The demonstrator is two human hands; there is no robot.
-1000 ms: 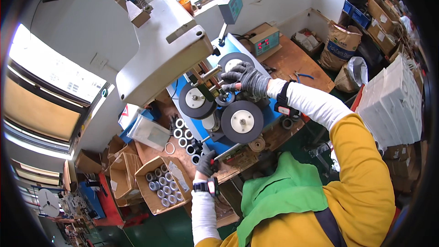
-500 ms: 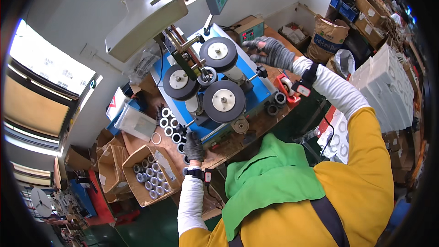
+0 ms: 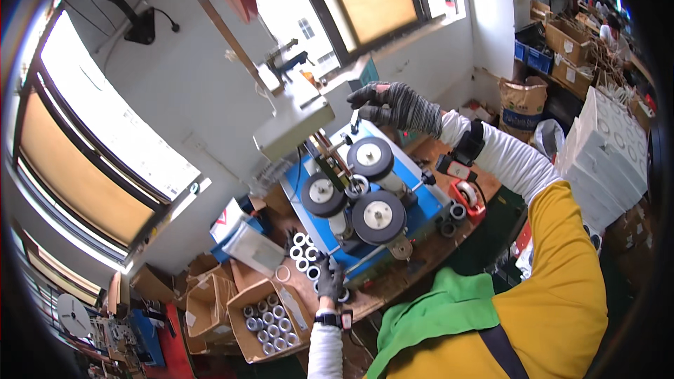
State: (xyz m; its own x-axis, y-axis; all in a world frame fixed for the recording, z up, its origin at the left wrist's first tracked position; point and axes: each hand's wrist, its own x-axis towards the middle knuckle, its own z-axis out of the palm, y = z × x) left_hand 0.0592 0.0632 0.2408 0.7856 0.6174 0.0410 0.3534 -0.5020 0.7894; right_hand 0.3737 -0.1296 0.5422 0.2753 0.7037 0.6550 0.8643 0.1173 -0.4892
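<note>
A blue-based machine (image 3: pixel 423 216) with three black wheels stands on the bench. A metal ring (image 3: pixel 359 187) sits between the wheels, under an upright arm with a pale housing (image 3: pixel 295 125). My right hand (image 3: pixel 404 107), in a grey striped glove, is raised behind the machine beside a small teal control panel (image 3: pixel 368 69). Its fingers are stretched forward, thumb apart, with nothing seen in them. My left hand (image 3: pixel 328 282), in a dark glove, is low at the machine's front left corner, beside several loose rings (image 3: pixel 302 264). Its fingertips are hard to make out there.
An open cardboard box (image 3: pixel 300 319) of metal rings stands at the left bench edge, beside a translucent bin (image 3: pixel 254 247). A red tape dispenser (image 3: pixel 468 198) and dark rings (image 3: pixel 449 227) lie right of the machine. White foam blocks (image 3: pixel 602 161) are stacked at far right.
The view has tilted up, so the machine sits lower and further right in it. My right hand has risen to the control panel's side. My left hand stays by the front left corner.
</note>
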